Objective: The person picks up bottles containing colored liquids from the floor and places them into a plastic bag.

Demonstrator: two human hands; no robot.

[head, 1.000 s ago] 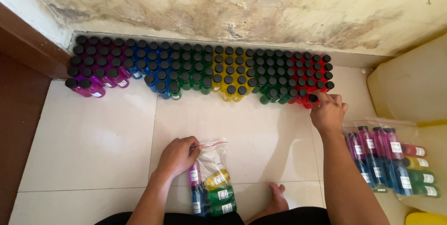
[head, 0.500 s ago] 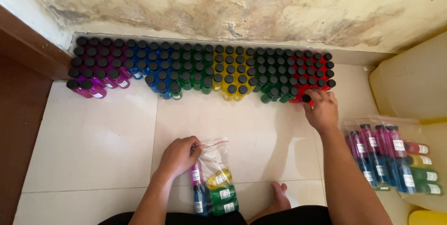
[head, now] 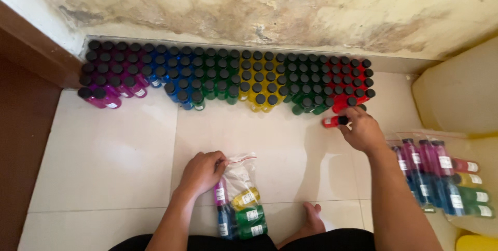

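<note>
My right hand (head: 361, 131) grips a small red bottle (head: 331, 121) by its black cap and holds it sideways just in front of the red bottles (head: 353, 86) at the right end of the rows. On the floor tiles lies a clear zip bag (head: 238, 191), and my left hand (head: 201, 171) pinches its open top. Inside the bag are purple, yellow, blue and green bottles. Along the wall stand rows of black-capped bottles grouped by colour: purple (head: 106, 77), blue (head: 174, 74), green (head: 218, 77), yellow (head: 259, 82), dark green (head: 306, 82), then red.
Filled clear bags of coloured bottles (head: 436, 178) lie at the right beside a pale yellow container (head: 461, 95). A brown door frame (head: 31, 48) runs along the left. My bare foot (head: 311, 220) rests on the tiles near the bag.
My right hand has lifted one red bottle out of the rows and drawn it back toward me, now tipped sideways. My left hand has stayed on the bag.
</note>
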